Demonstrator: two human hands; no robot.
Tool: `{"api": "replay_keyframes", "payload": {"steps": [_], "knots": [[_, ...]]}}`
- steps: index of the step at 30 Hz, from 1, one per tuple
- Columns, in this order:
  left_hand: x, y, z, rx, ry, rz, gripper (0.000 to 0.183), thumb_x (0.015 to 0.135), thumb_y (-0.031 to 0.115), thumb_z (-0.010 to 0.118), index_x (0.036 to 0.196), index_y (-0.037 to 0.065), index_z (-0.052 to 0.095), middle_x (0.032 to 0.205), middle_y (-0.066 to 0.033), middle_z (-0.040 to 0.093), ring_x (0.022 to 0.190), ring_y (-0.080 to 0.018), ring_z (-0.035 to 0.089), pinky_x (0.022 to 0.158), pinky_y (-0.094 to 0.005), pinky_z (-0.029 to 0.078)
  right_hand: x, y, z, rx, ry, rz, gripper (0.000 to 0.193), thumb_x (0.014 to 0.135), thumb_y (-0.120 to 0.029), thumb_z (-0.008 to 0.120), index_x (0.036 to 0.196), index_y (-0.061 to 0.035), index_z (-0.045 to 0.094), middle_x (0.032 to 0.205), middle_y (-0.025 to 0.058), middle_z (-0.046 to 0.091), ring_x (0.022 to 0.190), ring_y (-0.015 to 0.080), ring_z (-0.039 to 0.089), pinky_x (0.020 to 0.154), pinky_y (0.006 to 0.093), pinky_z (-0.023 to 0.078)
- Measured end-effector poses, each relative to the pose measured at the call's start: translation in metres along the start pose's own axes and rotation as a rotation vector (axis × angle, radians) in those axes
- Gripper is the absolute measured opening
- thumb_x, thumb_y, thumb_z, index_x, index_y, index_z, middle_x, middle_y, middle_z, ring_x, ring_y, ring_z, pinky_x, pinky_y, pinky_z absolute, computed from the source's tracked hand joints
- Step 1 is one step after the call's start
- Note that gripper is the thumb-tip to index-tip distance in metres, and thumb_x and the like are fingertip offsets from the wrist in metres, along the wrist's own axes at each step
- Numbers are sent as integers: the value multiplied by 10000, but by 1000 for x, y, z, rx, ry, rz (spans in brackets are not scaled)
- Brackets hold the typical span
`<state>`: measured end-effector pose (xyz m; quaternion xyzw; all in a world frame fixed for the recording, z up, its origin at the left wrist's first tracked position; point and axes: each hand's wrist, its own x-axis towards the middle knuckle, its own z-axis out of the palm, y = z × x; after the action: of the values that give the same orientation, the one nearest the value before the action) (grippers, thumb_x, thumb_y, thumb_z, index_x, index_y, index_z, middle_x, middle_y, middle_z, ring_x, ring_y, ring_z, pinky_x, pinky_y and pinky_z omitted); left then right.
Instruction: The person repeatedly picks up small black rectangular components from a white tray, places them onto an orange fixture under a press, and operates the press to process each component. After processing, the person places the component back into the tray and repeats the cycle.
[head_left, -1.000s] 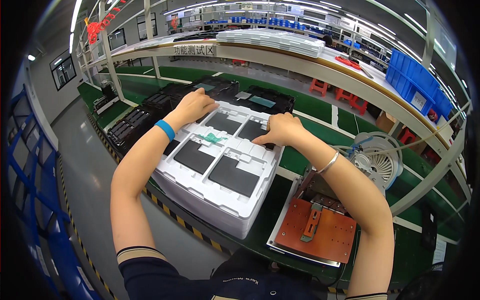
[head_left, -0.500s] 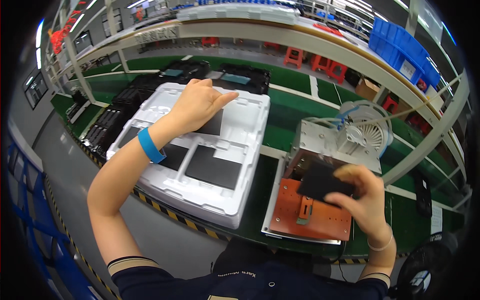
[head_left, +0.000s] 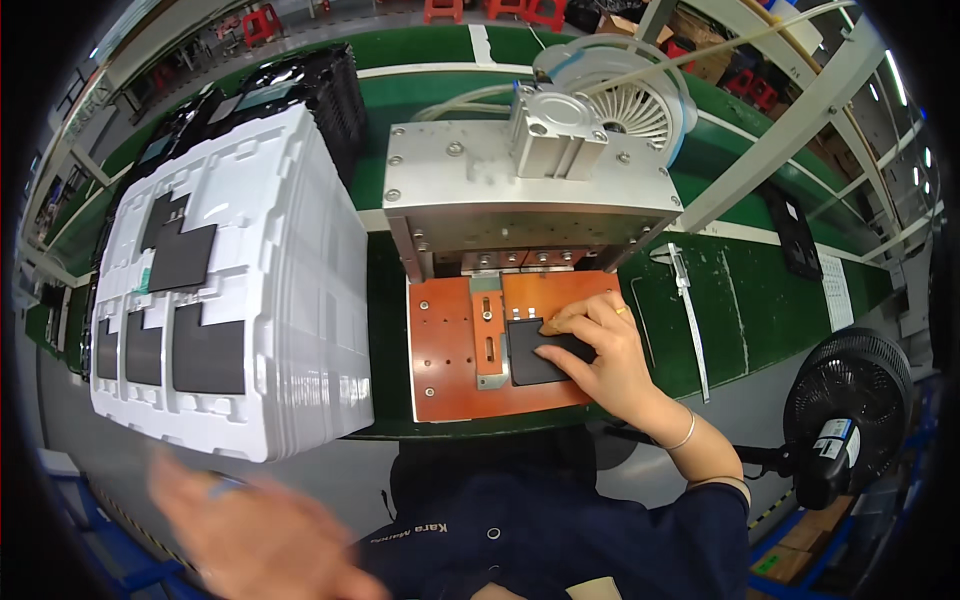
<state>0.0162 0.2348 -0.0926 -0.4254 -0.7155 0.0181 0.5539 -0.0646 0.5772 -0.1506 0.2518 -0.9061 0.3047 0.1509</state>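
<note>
My right hand (head_left: pixel 605 352) pinches a thin black rectangular piece (head_left: pixel 530 358) that lies flat on the orange fixture plate (head_left: pixel 440 352). Thumb and forefinger meet near the middle of the piece and cover part of its right side. Left of the piece, a slotted orange block (head_left: pixel 487 335) sits on the plate. My left hand (head_left: pixel 260 535) is low at the left, away from the bench and smeared by motion, so its fingers cannot be read. Several flat black notched pieces (head_left: pixel 210 350) rest in the top white tray (head_left: pixel 250 250) of a stack.
A metal press (head_left: pixel 530 190) with an air cylinder stands directly behind the plate. To the right lie a caliper (head_left: pixel 685 310) and a black frame (head_left: pixel 792 230). A black fan (head_left: pixel 850 400) stands at the bench's right edge. Black trays (head_left: pixel 310 100) are stacked behind the white ones.
My right hand has brought the black piece down onto the orange plate. My left hand has left the white tray and swung down toward me. The view has turned toward the press.
</note>
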Motion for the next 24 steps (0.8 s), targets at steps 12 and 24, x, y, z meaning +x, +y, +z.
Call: {"api": "replay_keyframes", "payload": {"steps": [12, 24], "knots": [[28, 82, 136, -797, -697, -496, 517, 738, 409, 744, 1150, 110, 658, 1252, -69, 593, 1237, -291, 494, 1037, -531, 354, 5, 7, 15, -158, -108, -182, 367, 702, -50, 625, 1067, -3, 632, 1067, 90, 587, 1029, 248, 541, 867, 384, 432], [23, 78, 137, -804, -774, -461, 503, 780, 465, 693, 1167, 145, 664, 1278, -57, 588, 1250, -281, 489, 1056, -522, 328, 8, 7, 18, -191, -101, -161, 385, 691, -108, 635, 1073, -66, 644, 1151, 86, 546, 1081, 260, 504, 885, 384, 428]]}}
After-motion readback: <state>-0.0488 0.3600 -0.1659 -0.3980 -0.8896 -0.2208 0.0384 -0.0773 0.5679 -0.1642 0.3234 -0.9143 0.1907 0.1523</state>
